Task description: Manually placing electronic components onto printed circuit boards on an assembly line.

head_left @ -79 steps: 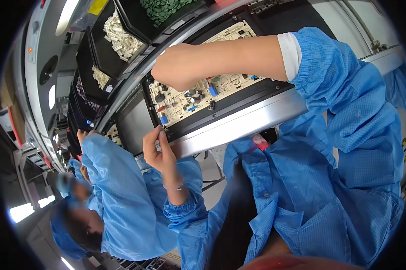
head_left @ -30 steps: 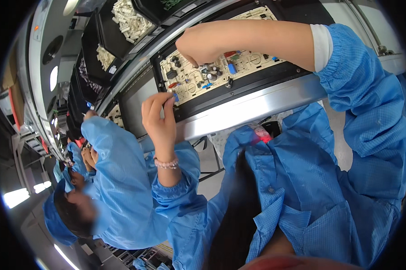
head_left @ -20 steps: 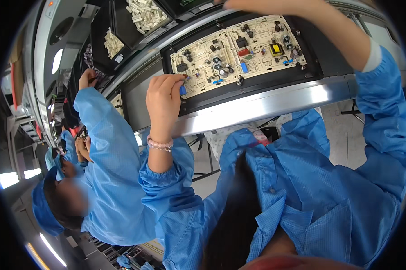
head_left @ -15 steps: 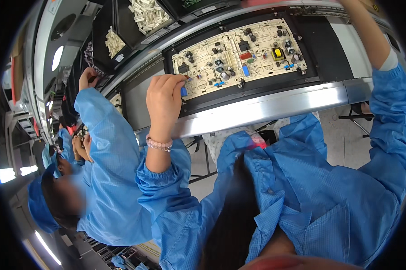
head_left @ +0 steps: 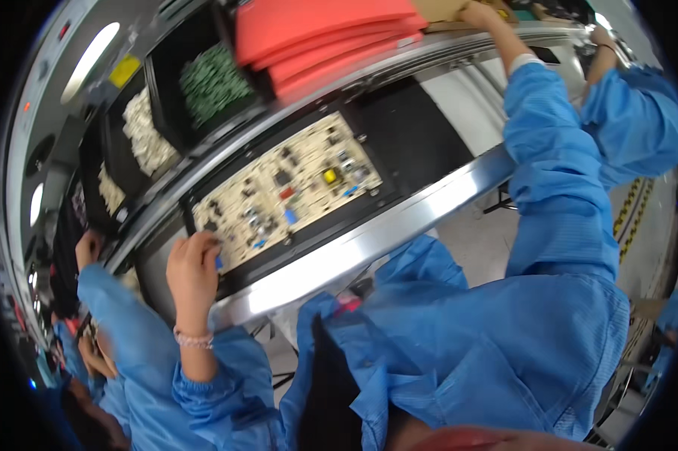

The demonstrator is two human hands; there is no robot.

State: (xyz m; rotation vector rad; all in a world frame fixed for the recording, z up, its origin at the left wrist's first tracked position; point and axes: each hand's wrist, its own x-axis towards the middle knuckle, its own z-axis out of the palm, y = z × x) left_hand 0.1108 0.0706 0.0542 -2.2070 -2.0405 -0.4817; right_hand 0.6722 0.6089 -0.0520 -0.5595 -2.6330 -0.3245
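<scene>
A cream circuit board [head_left: 271,161] filled with small parts lies in a black carrier [head_left: 320,225] on the conveyor line. At the board's left end is my left hand [head_left: 192,270], its fingertips pinched together over the corner. A blue block-shaped component [head_left: 219,263] shows just beside those fingers; what is inside the pinch is hidden. My right arm stretches far to the upper right. There my right hand [head_left: 483,16] reaches down at a brown cardboard box [head_left: 438,11], and its fingertips are too blurred to read.
Red foam sheets [head_left: 324,37] are stacked behind the rail. Black bins hold green parts [head_left: 213,84] and white parts [head_left: 145,131]. A bright metal rail [head_left: 361,259] runs along the near side. Co-workers in blue sleeves [head_left: 140,323] work close on both sides.
The view has swung to the right, bringing the red sheets and cardboard box into sight. My right hand now shows at the box. My left hand stays pinched at the board's left end.
</scene>
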